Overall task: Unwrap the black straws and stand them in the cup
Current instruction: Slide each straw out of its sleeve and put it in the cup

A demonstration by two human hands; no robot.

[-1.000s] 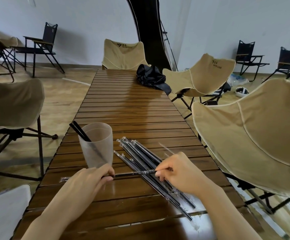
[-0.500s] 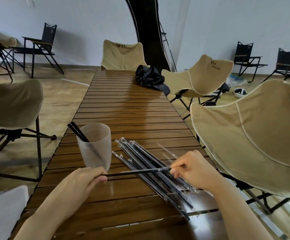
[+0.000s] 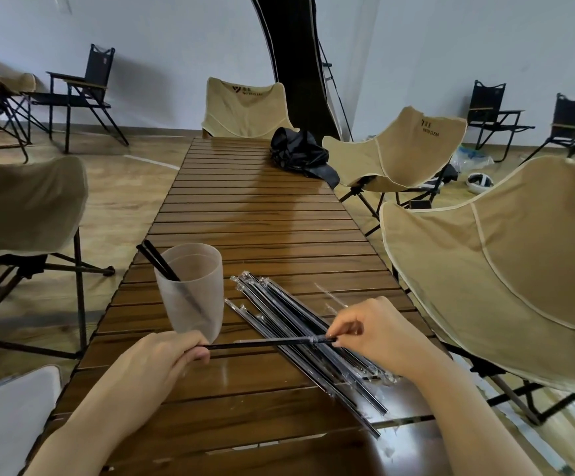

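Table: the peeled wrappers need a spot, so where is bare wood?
Bare: the slats between the cup and the black bag; also the wood between the left hand and right hand, nearer you. Crowded: right of the cup, where the wrapped straws lie fanned.

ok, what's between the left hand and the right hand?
Head view: one black straw spans the gap; the left hand grips its bare end, the right hand pinches the wrapper at the other. Under it lies the pile of wrapped straws.

Wood table (image 3: 262,218) w/ beige chairs (image 3: 485,276)
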